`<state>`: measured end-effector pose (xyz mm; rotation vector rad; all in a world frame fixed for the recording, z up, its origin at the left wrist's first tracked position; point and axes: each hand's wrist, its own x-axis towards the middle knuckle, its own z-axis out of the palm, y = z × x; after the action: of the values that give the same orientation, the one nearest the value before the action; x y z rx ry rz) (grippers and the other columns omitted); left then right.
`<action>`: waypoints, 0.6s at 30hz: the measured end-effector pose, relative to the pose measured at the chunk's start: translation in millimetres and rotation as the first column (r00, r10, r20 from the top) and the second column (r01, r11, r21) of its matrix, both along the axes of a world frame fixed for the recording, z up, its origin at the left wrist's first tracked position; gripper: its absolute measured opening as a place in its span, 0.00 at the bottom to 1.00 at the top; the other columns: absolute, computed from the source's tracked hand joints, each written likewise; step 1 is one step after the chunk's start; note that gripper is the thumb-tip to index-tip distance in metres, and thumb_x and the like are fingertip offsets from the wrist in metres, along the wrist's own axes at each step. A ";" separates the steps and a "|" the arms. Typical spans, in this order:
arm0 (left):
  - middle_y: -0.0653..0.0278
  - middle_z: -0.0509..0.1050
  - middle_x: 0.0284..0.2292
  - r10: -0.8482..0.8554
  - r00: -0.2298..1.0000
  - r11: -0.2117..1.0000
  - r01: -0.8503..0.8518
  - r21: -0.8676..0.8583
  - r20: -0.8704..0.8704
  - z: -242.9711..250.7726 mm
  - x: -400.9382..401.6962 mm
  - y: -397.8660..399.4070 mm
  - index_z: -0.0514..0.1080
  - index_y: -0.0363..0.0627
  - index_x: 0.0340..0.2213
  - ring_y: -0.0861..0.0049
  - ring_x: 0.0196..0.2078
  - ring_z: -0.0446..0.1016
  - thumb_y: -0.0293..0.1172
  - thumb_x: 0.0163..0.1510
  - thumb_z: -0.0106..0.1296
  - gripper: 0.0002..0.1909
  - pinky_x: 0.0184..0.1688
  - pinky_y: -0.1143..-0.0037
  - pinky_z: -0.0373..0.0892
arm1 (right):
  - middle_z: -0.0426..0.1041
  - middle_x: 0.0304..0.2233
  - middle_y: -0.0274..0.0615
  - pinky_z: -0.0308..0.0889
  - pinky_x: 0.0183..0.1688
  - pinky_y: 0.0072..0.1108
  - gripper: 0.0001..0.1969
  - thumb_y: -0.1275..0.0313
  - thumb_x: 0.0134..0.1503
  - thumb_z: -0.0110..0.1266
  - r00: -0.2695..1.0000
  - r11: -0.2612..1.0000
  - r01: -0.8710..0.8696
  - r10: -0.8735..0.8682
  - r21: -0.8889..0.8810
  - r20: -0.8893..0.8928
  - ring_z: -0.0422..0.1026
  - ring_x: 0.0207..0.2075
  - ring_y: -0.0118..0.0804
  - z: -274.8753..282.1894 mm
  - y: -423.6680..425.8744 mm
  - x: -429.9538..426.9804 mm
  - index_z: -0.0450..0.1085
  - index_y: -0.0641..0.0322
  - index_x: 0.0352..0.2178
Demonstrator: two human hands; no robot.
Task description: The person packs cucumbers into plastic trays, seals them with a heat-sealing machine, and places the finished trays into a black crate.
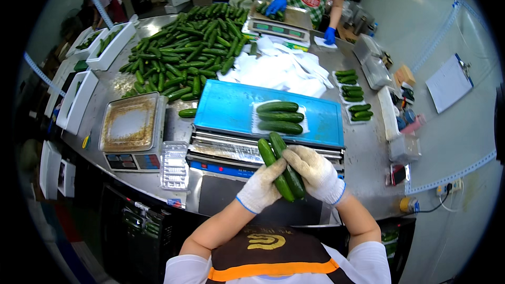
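My left hand (263, 186) and my right hand (312, 170), both in white knit gloves, hold two cucumbers side by side. The left cucumber (283, 186) is gripped by my left hand, the darker right cucumber (293, 179) by my right. Both are tilted, their upper ends over the metal front strip of a film-wrapping machine (268, 102) with a blue top. On that top lies a white tray liner (255, 125) bearing three cucumbers (281, 116). Stretched clear film (229, 146) shows along the machine's front. Below my hands is the machine's dark front plate (225, 199).
A big cucumber heap (189, 51) covers the table's back left, beside crumpled white liners (280, 67). A person in blue gloves (278, 4) stands behind a scale (280, 27). Another scale (128, 122) and clear plastic trays (174, 165) stand left; packed cucumber trays (352, 94) lie right.
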<state>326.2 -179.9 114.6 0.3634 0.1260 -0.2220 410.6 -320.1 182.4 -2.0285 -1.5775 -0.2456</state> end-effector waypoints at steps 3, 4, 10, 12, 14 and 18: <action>0.61 0.68 0.46 0.075 0.997 0.996 -0.075 -0.036 -0.008 1.6 -1.7 -0.6 0.61 0.47 0.49 0.69 0.51 0.67 0.38 0.54 0.53 0.24 0.54 0.64 0.66 | 0.70 0.41 0.55 0.69 0.42 0.30 0.22 0.81 0.47 0.51 0.998 0.996 -0.036 0.039 -0.082 0.042 0.72 0.41 0.51 4.3 -0.6 6.7 0.62 0.70 0.47; 0.61 0.67 0.46 0.115 0.992 0.993 -0.113 -0.034 0.047 7.0 -1.3 1.0 0.61 0.47 0.49 0.68 0.52 0.65 0.37 0.53 0.54 0.24 0.55 0.64 0.64 | 0.70 0.41 0.55 0.69 0.43 0.29 0.21 0.82 0.48 0.51 0.979 0.990 0.136 -0.130 0.026 -0.157 0.71 0.42 0.51 1.5 -4.2 0.7 0.62 0.71 0.46; 0.56 0.64 0.50 0.269 0.939 0.893 -0.327 0.311 0.216 16.2 8.6 1.5 0.59 0.40 0.51 0.66 0.55 0.61 0.36 0.54 0.52 0.26 0.58 0.66 0.57 | 0.65 0.49 0.52 0.67 0.51 0.34 0.25 0.70 0.57 0.50 -0.012 0.970 0.223 0.099 0.094 -0.995 0.70 0.47 0.44 -39.3 -9.2 9.9 0.54 0.72 0.53; 0.52 0.64 0.51 0.213 0.921 0.669 -0.381 0.638 0.327 13.8 7.9 7.2 0.58 0.36 0.52 0.64 0.55 0.62 0.34 0.53 0.52 0.28 0.58 0.65 0.58 | 0.65 0.48 0.53 0.68 0.51 0.36 0.25 0.59 0.61 0.43 -0.522 0.947 0.251 0.305 0.198 -0.797 0.70 0.46 0.47 -36.8 -8.4 -13.3 0.56 0.71 0.51; 0.48 0.64 0.51 0.221 0.909 0.673 -0.405 0.619 0.355 11.4 8.4 7.3 0.57 0.33 0.52 0.63 0.55 0.62 0.33 0.53 0.51 0.29 0.57 0.65 0.59 | 0.66 0.46 0.54 0.72 0.42 0.26 0.25 0.60 0.61 0.44 -0.595 0.946 0.244 0.318 0.211 -0.738 0.71 0.42 0.44 -43.9 -8.1 -13.8 0.58 0.73 0.50; 0.56 0.68 0.47 0.093 0.947 0.691 -0.284 0.665 0.307 20.0 6.8 19.9 0.61 0.36 0.51 0.74 0.47 0.67 0.27 0.51 0.54 0.25 0.50 0.74 0.65 | 0.68 0.42 0.54 0.71 0.30 0.14 0.23 0.63 0.60 0.46 -0.753 0.930 0.165 0.334 0.330 -0.566 0.72 0.34 0.36 -55.4 -16.7 -5.3 0.60 0.73 0.49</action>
<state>333.0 -160.0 134.6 1.1454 -0.0106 0.0991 405.4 -336.8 127.0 -0.4718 -0.0451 1.3728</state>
